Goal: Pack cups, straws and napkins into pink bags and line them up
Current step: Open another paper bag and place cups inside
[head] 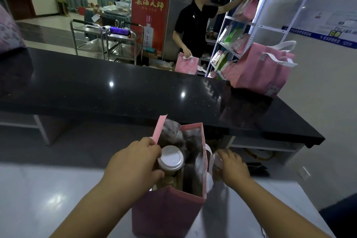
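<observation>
An open pink paper bag stands on the white table just in front of me. My left hand is inside its mouth, fingers curled round a brown cup with a white lid, holding it upright in the bag. A clear lidded cup or wrapper shows deeper in the bag, blurred. My right hand is outside the bag's right wall, fingers curled on a small blurred pale object; I cannot make out what it is.
A black glossy counter runs across beyond the bag. At its far right stand several pink bags. Behind it a person in black holds a pink bag and reaches to a white shelf rack. Steel carts stand far left.
</observation>
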{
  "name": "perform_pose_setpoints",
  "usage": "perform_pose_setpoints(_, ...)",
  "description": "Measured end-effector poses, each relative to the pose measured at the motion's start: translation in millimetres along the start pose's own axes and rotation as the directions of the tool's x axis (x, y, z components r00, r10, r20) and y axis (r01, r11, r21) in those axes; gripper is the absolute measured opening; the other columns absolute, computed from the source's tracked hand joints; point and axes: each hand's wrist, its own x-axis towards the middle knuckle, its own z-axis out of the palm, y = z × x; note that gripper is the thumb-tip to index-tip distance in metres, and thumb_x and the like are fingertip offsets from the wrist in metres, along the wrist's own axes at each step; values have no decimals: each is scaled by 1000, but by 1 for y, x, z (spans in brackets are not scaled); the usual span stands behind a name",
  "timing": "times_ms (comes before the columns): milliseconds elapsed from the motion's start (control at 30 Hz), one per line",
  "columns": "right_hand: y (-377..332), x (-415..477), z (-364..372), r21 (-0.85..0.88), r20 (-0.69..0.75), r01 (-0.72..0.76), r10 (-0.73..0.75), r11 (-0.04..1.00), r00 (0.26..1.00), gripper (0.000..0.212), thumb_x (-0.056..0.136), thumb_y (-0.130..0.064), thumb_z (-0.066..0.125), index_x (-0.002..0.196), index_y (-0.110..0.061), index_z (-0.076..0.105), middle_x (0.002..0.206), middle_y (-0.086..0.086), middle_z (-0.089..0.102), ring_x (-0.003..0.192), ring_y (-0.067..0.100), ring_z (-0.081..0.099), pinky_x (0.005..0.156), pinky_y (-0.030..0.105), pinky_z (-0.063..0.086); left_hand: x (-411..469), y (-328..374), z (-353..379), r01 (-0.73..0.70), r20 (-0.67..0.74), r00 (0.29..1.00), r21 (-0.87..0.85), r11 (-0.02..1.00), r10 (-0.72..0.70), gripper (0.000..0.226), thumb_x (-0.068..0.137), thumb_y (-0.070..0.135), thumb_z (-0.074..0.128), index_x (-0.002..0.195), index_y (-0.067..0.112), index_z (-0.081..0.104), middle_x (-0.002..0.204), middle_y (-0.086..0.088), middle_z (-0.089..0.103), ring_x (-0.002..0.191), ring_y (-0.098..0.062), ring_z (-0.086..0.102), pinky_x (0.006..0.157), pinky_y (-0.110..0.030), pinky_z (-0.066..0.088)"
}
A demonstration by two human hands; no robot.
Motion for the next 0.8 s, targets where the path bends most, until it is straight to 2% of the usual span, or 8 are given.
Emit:
perform_pose_setpoints(133,-6,-3,6,81,-14,-78,79,994,997,56,75,-30,69,122,-26,37,135,7,36,123,31,34,90,45,40,-8,3,0,-2,47,999,48,999,0,51,73,54,59,118,34,46,131,15,35,110,-11,44,81,-31,50)
perform_pose_setpoints(233,-6,-4,5,-17,-12,-111,111,994,994,58,73,-34,68,120,-23,35,131,4,40,119,27,36,88,40,37,-12,0,0,-13,61,998,27,1000,11,63,72,57,59,127,36,39,139,16,28,117,-11,40,84,-29,48)
perform_pose_setpoints(400,-11,-16,-21,28,-217,-106,110,994,970,62,71,-55,63,121,-24,43,124,-1,47,111,24,39,86,38,36,-14,-6,4,-30,93,995,-51,998,35,86,66,63,62,138,40,22,147,17,17,124,-8,33,89,-25,43)
perform_pose_setpoints(500,-19,-25,-55,102,-439,-20,63,995,896,65,70,-51,65,126,-20,49,122,2,52,105,26,43,81,38,38,-14,-9,7,-42,96,994,-91,995,51,102,61,67,61,143,38,9,150,18,8,131,-8,26,95,-24,39)
perform_pose_setpoints(600,-32,-37,-92,206,-662,156,20,966,749,70,66,-45,67,126,-13,53,118,8,56,101,31,46,77,41,42,-15,-11,8,-45,115,992,-131,990,60,112,58,70,61,146,36,0,153,20,-1,135,-6,18,100,-25,36)
perform_pose_setpoints(667,-44,-45,-114,257,-742,276,6,926,670,72,64,-44,66,127,-13,52,118,9,54,102,30,44,76,40,44,-14,-11,8,-43,117,991,-154,987,62,115,59,70,61,147,35,-4,153,20,-4,137,-5,14,102,-25,34)
perform_pose_setpoints(733,-59,-55,-129,293,-766,384,-26,876,643,73,65,-43,70,130,-17,49,119,5,51,102,23,40,74,31,42,-14,-12,9,-43,114,992,-167,985,63,117,60,69,63,147,33,-7,154,19,-6,138,-6,12,104,-25,32)
perform_pose_setpoints(800,-75,-66,-134,312,-727,470,-111,826,677,73,65,-44,73,131,-26,47,116,-4,46,102,14,36,72,20,36,-13,-12,10,-45,110,992,-185,982,66,119,60,70,63,147,32,-9,154,18,-7,138,-5,12,104,-25,32)
